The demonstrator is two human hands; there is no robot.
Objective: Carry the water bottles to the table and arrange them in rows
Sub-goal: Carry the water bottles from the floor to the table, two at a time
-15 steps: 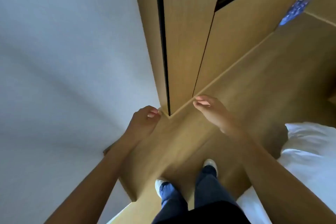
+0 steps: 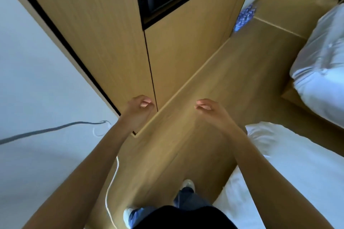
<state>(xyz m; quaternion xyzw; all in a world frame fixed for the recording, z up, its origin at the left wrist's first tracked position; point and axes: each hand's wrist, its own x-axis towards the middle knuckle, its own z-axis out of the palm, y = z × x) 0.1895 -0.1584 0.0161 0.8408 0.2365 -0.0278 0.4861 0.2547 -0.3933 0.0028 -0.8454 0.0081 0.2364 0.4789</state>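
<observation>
Walking with both hands empty, fingers loosely curled: left hand, right hand. Blurred blue-and-white plastic bottle pack lies far ahead, to my right, on the floor; right hand nearer.

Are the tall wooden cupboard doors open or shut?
Shut. The two cupboard doors sit flush, with only a thin dark seam between them. Both the left hand and right hand are empty.

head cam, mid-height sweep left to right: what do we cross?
White wall → grey cable → left hand → wooden cabinet → right hand → wooden floor → white bedding.
</observation>
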